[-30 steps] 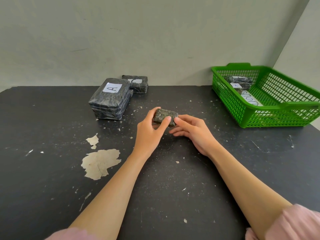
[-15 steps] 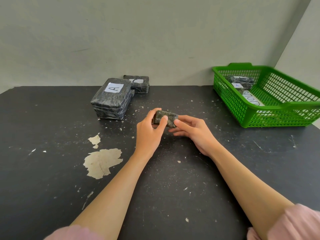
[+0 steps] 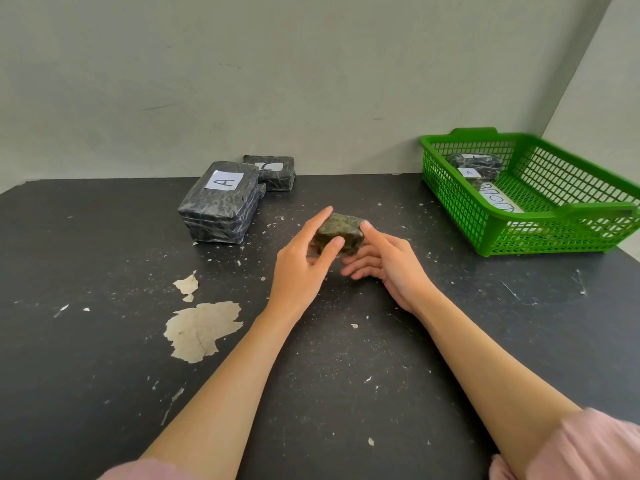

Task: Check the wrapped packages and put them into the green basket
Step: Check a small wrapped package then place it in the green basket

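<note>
Over the middle of the surface (image 3: 104, 341), the left hand (image 3: 298, 268) and right hand (image 3: 389, 268) grip the small wrapped package (image 3: 341, 232) by its ends, long axis crosswise. The green basket (image 3: 561, 213) stands well apart to the right, nearer the right hand.

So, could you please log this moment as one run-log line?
phase: checking | left hand, right hand: both hold small package | waiting: package A, package behind it | basket: holds packages

second package (image 3: 220, 206) behind-left of centre package (image 3: 341, 230), third package (image 3: 273, 171) behind second, basket (image 3: 554, 237) at right
</note>
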Demonstrator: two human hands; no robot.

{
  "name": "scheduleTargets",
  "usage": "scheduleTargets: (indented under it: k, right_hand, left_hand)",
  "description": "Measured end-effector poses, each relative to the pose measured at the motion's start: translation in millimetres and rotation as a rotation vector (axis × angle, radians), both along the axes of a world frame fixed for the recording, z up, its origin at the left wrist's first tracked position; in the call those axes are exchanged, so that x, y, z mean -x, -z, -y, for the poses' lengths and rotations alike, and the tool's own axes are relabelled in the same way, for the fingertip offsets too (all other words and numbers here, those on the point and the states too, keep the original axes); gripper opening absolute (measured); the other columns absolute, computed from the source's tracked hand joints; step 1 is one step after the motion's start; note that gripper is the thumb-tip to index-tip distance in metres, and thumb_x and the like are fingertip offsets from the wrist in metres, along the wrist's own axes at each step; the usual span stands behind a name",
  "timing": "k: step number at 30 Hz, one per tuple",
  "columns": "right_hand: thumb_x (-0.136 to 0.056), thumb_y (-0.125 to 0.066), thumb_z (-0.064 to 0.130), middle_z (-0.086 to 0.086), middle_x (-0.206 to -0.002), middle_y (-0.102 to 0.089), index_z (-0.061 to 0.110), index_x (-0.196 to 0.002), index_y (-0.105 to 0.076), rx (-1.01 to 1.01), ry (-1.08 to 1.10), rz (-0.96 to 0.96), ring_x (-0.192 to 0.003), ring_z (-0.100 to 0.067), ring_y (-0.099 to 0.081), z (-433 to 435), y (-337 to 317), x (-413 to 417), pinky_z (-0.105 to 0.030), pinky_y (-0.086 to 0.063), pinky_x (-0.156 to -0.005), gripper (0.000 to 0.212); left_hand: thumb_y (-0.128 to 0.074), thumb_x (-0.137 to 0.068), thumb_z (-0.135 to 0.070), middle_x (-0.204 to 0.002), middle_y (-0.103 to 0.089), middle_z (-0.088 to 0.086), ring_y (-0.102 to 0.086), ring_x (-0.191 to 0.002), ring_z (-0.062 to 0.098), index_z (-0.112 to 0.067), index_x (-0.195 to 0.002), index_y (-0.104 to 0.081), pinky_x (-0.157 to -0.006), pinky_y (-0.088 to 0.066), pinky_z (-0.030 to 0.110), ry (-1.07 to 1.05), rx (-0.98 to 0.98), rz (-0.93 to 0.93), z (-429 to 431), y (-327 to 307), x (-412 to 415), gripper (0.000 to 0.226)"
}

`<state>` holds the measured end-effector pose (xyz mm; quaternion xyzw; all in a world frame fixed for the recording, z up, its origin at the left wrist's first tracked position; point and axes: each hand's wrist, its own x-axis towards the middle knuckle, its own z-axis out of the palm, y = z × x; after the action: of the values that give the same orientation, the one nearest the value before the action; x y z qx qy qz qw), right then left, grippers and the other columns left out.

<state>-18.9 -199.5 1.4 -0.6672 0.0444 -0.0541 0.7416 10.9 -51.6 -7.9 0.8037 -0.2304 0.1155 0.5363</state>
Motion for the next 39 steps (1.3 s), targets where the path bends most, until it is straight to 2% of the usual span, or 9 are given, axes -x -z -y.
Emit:
scheduleTargets:
  k: [3,6,10,15,20,28,39]
  right_hand:
    - [-0.096,-0.046,0.038,-0.014,-0.084,-0.071,0.014,-0.095,-0.066,0.089,0.06,0.028,-0.073,-0.024,-0.067,-4.3,2.4,-2.1,-0.03,-0.056,-0.065,0.031]
    - [-0.094,-0.052,0.026,-0.014,-0.095,-0.07,0.01,-0.113,-0.063,0.092,0.029,0.09,-0.077,-0.022,-0.066,-2.4,5.8,-1.4,-0.032,-0.056,-0.071,0.027]
    - [-0.089,-0.06,0.017,-0.015,-0.093,-0.072,0.004,-0.123,-0.056,0.091,-0.008,0.08,-0.074,-0.024,-0.068,0.5,5.7,0.6,-0.03,-0.058,-0.072,0.036]
    - [-0.087,-0.063,0.014,-0.021,-0.092,-0.071,-0.001,-0.118,-0.056,0.053,-0.038,0.059,-0.077,-0.031,-0.069,0.0,4.1,1.1,-0.034,-0.059,-0.073,0.035]
    - [-0.087,-0.062,0.015,-0.019,-0.091,-0.072,0.0,-0.116,-0.056,0.089,-0.061,0.058,-0.081,-0.035,-0.069,-0.7,4.7,0.7,-0.037,-0.058,-0.076,0.033]
    - [-0.088,-0.061,0.013,-0.021,-0.092,-0.071,-0.002,-0.117,-0.055,0.07,-0.053,0.052,-0.077,-0.03,-0.07,-0.3,5.1,0.5,-0.032,-0.059,-0.071,0.033]
    - [-0.088,-0.061,0.016,-0.019,-0.09,-0.072,0.001,-0.115,-0.057,0.042,-0.055,0.04,-0.075,-0.027,-0.07,0.5,4.0,0.5,-0.031,-0.059,-0.071,0.031]
  left_hand:
    - [-0.055,-0.091,-0.039,-0.114,-0.064,-0.007,-0.06,-0.103,0.01,-0.029,-0.125,-0.054,-0.088,-0.05,0.026,-0.093,-0.049,0.046,-0.5,1.1,-1.1,0.036]
    - [-0.052,-0.091,-0.045,-0.104,-0.067,-0.003,-0.063,-0.097,0.016,-0.026,-0.12,-0.056,-0.083,-0.053,0.033,-0.168,-0.092,0.023,-0.7,1.3,-1.8,0.035]
    - [-0.046,-0.094,-0.044,-0.102,-0.06,-0.005,-0.058,-0.092,0.011,-0.027,-0.132,-0.043,-0.081,-0.05,0.029,-0.164,-0.147,0.016,0.9,1.1,-0.5,0.042]
    - [-0.053,-0.09,-0.045,-0.096,-0.061,-0.008,-0.06,-0.088,0.011,-0.022,-0.118,-0.048,-0.077,-0.052,0.03,-0.153,-0.135,0.037,1.1,2.9,-2.5,0.037]
    - [-0.057,-0.088,-0.043,-0.09,-0.06,-0.011,-0.059,-0.083,0.008,-0.021,-0.112,-0.051,-0.074,-0.051,0.027,-0.157,-0.119,0.024,0.4,2.1,-3.0,0.032]
    - [-0.045,-0.097,-0.035,-0.094,-0.059,-0.01,-0.056,-0.085,0.005,-0.02,-0.117,-0.054,-0.067,-0.039,0.003,-0.134,-0.106,0.0,-2.1,1.9,-5.7,0.027]
    - [-0.041,-0.099,-0.028,-0.096,-0.061,-0.005,-0.056,-0.082,0.006,-0.017,-0.119,-0.057,-0.065,-0.041,0.004,-0.131,-0.051,-0.007,-2.0,0.9,-5.5,0.027]
